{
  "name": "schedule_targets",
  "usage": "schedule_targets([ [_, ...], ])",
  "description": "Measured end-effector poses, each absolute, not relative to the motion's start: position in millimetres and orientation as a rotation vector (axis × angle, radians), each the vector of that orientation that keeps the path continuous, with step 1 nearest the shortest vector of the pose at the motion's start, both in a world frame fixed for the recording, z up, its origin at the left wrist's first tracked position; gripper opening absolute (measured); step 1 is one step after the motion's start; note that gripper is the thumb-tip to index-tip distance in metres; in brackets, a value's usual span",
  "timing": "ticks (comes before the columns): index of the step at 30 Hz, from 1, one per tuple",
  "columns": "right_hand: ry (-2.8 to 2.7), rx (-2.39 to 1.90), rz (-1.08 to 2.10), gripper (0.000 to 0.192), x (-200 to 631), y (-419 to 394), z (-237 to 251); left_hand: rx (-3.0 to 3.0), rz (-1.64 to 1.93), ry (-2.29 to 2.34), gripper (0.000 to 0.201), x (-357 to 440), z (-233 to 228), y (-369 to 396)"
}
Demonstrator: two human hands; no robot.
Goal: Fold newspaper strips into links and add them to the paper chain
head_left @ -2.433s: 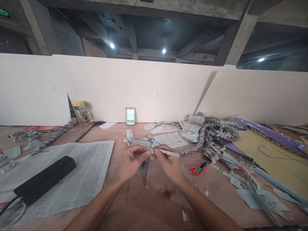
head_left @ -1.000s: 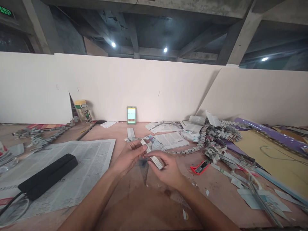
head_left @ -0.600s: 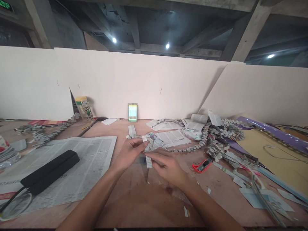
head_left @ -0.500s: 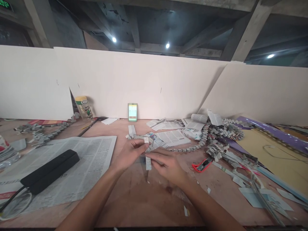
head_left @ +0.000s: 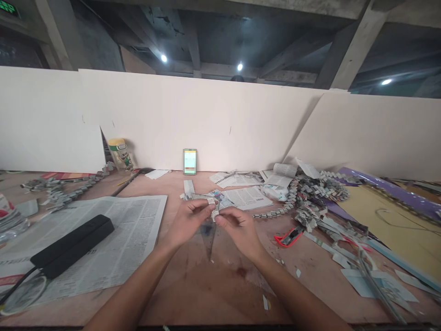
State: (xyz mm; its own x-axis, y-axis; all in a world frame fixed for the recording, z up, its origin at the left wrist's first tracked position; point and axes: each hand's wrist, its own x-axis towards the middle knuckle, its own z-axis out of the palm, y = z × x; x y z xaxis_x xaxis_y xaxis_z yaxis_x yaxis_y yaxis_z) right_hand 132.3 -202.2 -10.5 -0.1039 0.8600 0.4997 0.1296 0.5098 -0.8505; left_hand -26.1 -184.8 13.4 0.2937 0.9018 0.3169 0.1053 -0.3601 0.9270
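Note:
A small folded strip of newspaper [head_left: 215, 214] is pinched between my two hands above the middle of the table. My left hand [head_left: 189, 220] grips its upper left end between thumb and fingers. On the other side, my right hand [head_left: 239, 230] holds the lower right end with thumb and forefinger. Just behind the hands lie loose newspaper strips [head_left: 189, 187]. A chain of folded paper links [head_left: 272, 214] runs from near my right hand to a heap of the same links [head_left: 320, 188].
A black power strip [head_left: 72, 246] lies on a newspaper sheet [head_left: 141, 230] at left. A lit phone [head_left: 189, 162] leans on the white board [head_left: 165, 119], with a yellow-lidded bottle [head_left: 120, 154] farther left. At right are a red-handled cutter [head_left: 288, 237], paper scraps and yellow card [head_left: 389, 220].
The strip's lower end, which hung down below the fingers, is now folded up short. My right hand has shifted from lying flat over it to pinching its end.

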Motion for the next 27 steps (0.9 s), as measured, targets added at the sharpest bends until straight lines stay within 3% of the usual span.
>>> schedule_targets([
  [5, -1.424, -0.844, 1.056, 0.013, 131, -199, -9, 1.676, 1.143, 0.870, 0.030, -28, 11, -183],
  [10, -1.383, -0.877, 1.127, 0.013, 132, -197, -10, 1.717, 1.105, 0.866, 0.033, -30, 12, -181],
  [19, -0.996, -0.764, 1.476, 0.020, 132, -195, -10, 2.086, 1.150, 0.892, 0.026, -21, 12, -192],
  [23, -0.965, -0.815, 1.521, 0.027, 134, -193, -10, 2.230, 1.138, 0.851, 0.034, -24, 8, -189],
  [27, -0.981, -0.782, 1.524, 0.029, 133, -195, -10, 2.283, 1.184, 0.890, 0.029, -25, 12, -190],
])
